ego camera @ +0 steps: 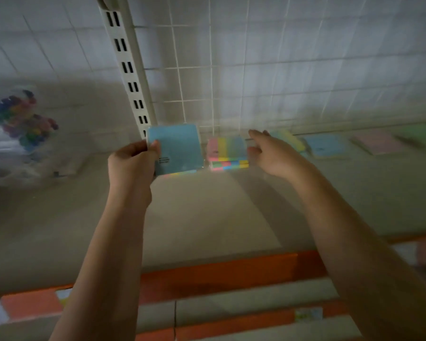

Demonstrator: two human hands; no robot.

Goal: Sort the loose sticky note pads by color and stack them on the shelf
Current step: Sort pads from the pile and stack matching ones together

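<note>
Pinched in our left hand (133,161) is a blue pad (175,148) — thumb on its face, fingers behind — held upright just above the shelf (207,217). Its face is plain pale blue with a small dark printed mark near our thumb, and a strip of pink, yellow and green shows along its lower edge. Our right hand (273,153) reaches forward with fingers spread and loose, holding nothing, its fingertips at the right side of a striped stack (228,152).

That stack sits flat on the shelf near the back: pads banded pink, yellow, green and blue, piled on one another. Further right, in a row along the back, lie a yellow-green pad (293,140), another blue pad (326,145), a pink pad (379,142) and a blurred green pad (418,135). Far left, a clear bag (17,134) holds many-coloured bits — too blurred to tell what. Behind everything stands a white wire grid (231,82).
</note>
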